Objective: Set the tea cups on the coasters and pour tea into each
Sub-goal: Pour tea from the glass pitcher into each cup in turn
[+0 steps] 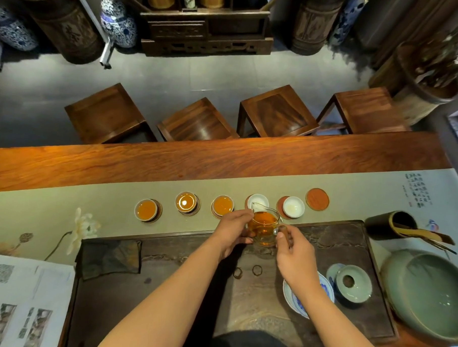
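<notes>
Both hands hold the glass pitcher (263,227) of amber tea just above the far edge of the dark tray (324,245). The left hand (232,230) cups its side with fingers wrapped around the glass, and the right hand (296,255) pinches the handle. The spout points at the fourth cup (258,201), white and seemingly empty, on its coaster.

Six coasters run in a row along the grey runner (63,208), midway between the worktop's near and far edges. Three cups to the left, the first cup (145,209), second cup (186,201) and third cup (222,205), are full of tea. The fifth cup (294,207) is empty, and the bare coaster (317,199) at the right end carries nothing.

Beyond the row, the wooden worktop (197,161) lies open to its far edge. Near the right edge stand a green basin (427,294), a lidded gaiwan (353,283) and a tool holder (393,224). Papers (20,300) cover the near left corner, beside a dark cloth (111,257).
</notes>
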